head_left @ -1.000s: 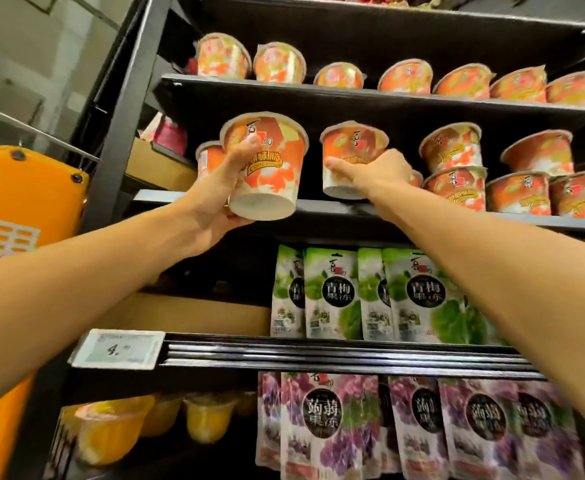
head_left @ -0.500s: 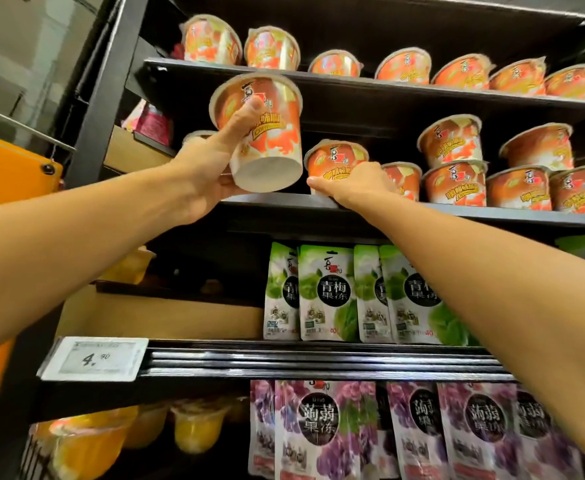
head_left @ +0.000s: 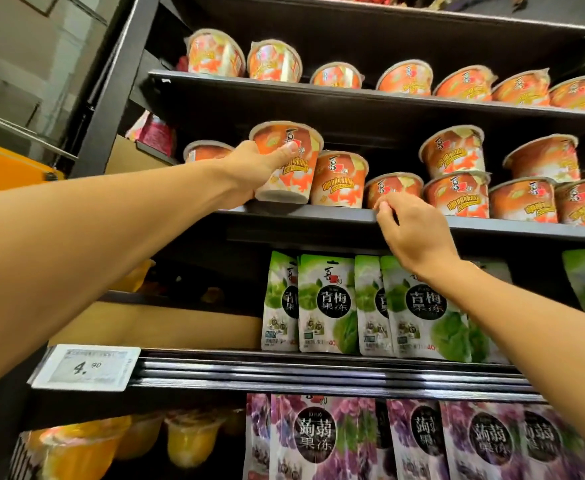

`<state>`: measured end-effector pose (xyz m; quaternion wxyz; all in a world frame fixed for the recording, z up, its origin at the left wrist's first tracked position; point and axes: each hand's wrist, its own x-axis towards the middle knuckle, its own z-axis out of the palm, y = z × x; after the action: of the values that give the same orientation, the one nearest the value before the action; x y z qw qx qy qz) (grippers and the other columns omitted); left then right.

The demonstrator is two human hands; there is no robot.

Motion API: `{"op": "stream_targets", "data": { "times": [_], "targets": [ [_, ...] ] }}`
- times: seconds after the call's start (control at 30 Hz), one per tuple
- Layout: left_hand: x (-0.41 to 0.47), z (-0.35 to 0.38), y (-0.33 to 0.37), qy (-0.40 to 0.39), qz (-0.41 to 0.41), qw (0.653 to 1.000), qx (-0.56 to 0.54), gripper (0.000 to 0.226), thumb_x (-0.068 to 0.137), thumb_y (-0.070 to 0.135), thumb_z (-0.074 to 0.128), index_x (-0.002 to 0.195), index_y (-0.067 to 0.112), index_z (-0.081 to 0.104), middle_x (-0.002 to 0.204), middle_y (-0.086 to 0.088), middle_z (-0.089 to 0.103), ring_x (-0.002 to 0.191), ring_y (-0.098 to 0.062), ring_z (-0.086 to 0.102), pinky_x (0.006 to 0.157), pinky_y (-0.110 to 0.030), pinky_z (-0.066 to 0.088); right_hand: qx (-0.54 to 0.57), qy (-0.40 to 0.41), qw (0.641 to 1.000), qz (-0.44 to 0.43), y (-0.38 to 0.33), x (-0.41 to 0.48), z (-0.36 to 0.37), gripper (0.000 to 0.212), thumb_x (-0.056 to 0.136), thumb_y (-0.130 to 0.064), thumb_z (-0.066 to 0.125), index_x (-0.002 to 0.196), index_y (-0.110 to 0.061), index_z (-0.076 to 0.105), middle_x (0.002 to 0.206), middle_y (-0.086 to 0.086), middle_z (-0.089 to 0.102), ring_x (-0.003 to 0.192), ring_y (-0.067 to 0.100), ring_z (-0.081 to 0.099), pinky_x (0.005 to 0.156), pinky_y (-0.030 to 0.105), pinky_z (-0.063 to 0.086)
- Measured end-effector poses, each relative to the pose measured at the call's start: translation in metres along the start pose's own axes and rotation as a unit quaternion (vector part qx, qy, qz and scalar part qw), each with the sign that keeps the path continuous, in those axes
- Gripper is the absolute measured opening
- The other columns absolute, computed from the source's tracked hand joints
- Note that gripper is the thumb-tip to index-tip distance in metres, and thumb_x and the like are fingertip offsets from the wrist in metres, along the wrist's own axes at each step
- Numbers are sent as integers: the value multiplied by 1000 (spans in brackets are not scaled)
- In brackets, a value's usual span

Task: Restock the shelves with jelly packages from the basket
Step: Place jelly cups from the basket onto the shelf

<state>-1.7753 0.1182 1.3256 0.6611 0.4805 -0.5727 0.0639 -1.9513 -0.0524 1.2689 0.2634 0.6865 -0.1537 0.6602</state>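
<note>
On the black metal shelf (head_left: 301, 216), the orange foil-lidded jelly cup (head_left: 299, 178) has been set down, still grasped by the left hand (head_left: 253, 168); the right hand (head_left: 415, 233) has been withdrawn, relaxed and empty.

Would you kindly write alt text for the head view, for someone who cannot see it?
The left hand grips an orange jelly cup at the front of a black shelf, beside matching cups; the right hand hovers at the shelf edge. Green jelly pouches and purple jelly pouches fill shelves below.
</note>
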Motion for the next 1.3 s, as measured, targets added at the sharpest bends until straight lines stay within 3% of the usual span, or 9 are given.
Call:
{"op": "stream_targets", "data": {
  "times": [0.13,0.2,0.43,0.53,0.67,0.77,0.87,1.3],
  "targets": [
    [4,-2,-5,18,-10,1000,-2,52,95,41,55,132,6,44,116,-10,67,99,-21,69,88,-38,57,-26,18,999,-10,1,-1,5,30,101,-18,39,95,-6,66,92,8,65,87,24,57,69,33,40],
    [7,-2,-5,38,-20,999,9,54,96,41,53,135,7,38,119,-12,64,103,-24,67,95,-43,54,-38,29,999,-17,0,-2,9,29,101,-18,39,96,-4,65,92,10,64,86,25,57,68,34,41],
    [14,3,-4,59,-35,991,116,48,102,45,35,136,10,40,124,-10,60,109,-21,61,101,-39,49,-44,68,997,-17,-2,-4,14,29,99,-17,40,92,-2,64,89,13,64,83,29,58,64,40,45],
    [17,3,-7,65,-36,978,193,53,102,49,31,133,8,45,122,-10,60,108,-20,59,99,-35,47,-43,72,996,-26,-2,-5,13,30,99,-18,39,91,-2,63,88,12,64,82,28,57,64,39,44],
    [14,3,-13,124,28,949,289,54,100,45,42,125,-2,52,116,-18,61,104,-33,59,78,-34,40,-47,74,996,-25,-2,-5,14,30,100,-18,39,91,-3,62,87,12,63,80,28,57,63,39,44],
    [15,13,-16,193,18,932,306,62,97,46,50,133,-4,40,127,-19,58,114,-33,58,83,-35,45,-48,72,996,-25,-2,-5,14,29,100,-18,39,92,-3,62,88,12,63,81,28,57,64,40,46],
    [17,21,-17,232,-4,928,290,68,95,47,53,138,0,29,130,-15,56,116,-28,58,77,-29,39,-48,76,996,-29,-1,-6,14,28,100,-18,40,91,-3,62,87,12,63,79,28,56,63,39,44],
    [12,21,-20,242,22,911,335,55,99,44,45,131,-1,46,125,-16,59,113,-28,58,75,-29,39,-61,56,996,-27,1,-3,14,29,101,-20,38,91,-3,61,88,13,63,80,29,56,63,31,33]
  ]
}}
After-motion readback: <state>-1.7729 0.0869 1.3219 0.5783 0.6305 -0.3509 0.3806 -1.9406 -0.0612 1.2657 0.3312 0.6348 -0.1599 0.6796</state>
